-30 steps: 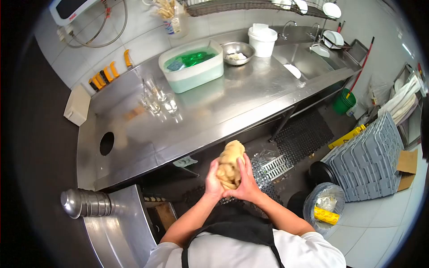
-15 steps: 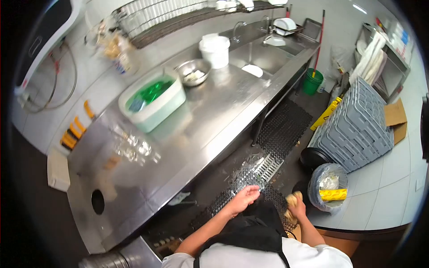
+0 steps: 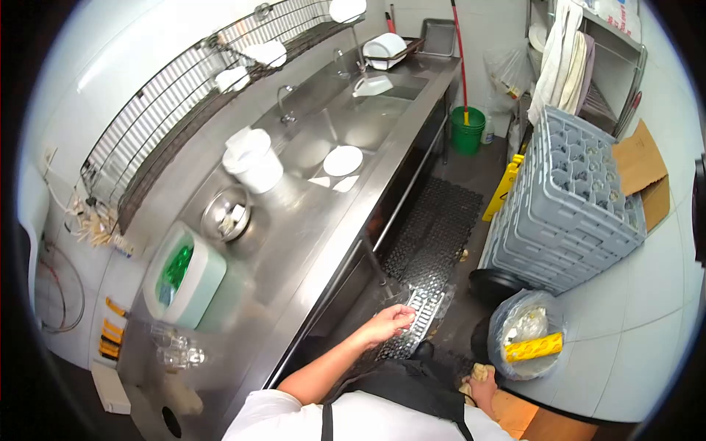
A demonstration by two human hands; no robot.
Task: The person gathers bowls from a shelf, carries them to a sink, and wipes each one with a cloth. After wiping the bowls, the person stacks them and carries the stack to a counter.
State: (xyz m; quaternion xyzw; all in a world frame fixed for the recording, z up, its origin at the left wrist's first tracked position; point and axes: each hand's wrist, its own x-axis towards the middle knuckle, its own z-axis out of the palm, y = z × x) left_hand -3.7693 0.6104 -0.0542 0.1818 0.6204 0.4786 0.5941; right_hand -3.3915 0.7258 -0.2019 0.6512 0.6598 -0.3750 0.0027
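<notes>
My left hand (image 3: 388,324) has let go, fingers loosely curled and empty, so my right hand (image 3: 484,388) alone now clamps the pale lump (image 3: 480,371).

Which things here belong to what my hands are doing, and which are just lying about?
In hand:
- pale tan bundle, held in your right hand
- left hand, nothing visible in it

Apparently just lying about:
- white bucket
- metal bowl
- plastic tub
- grey racks
- lined bin
</notes>
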